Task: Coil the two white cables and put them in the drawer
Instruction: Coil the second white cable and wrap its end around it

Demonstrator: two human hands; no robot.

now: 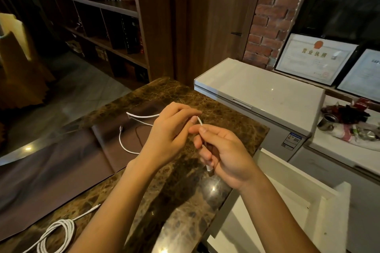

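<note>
One white cable (125, 146) trails loose over the brown marble counter (181, 207), then rises into my hands. My right hand (224, 152) grips its end; the plug sticks out below my fingers. My left hand (170, 131) pinches the same cable just above, between thumb and forefinger. A second white cable (59, 232) lies coiled at the counter's near left edge, one plug end pointing right. The open white drawer (287, 197) is below the counter at the right, beneath my right forearm.
A white chest freezer (263, 90) stands behind the counter at the right. Beyond it, a ledge holds framed certificates (314, 57), a metal can (328, 122) and clutter. A dark bookshelf (107, 26) fills the back left. A thin dark cord (138, 135) lies by the loose cable.
</note>
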